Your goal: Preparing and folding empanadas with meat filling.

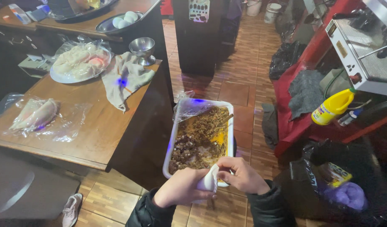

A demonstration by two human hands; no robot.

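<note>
Both hands low in the head view, meeting over the near end of a white rectangular tray of minced meat filling. Left hand curled around a small piece of white dough, grip closed on its lower part. Right hand bent in from the other side, fingers pinching the upper edge of the same dough, grip narrow and closed on it. Dough thus between the two hands, just above the tray's near rim. Clear plastic wrap peeled back at the tray's far end.

To the left, a wooden bench carrying a plate of pale folded pastries under plastic, a crumpled grey cloth beside it, a small steel cup just behind the cloth, and one folded pastry on clear film near the front corner. Further back, a metal bowl of white eggs.

To the right, a red shelf with a yellow bottle lying tilted. Brown tiled floor beneath, a shoe at bottom left.
</note>
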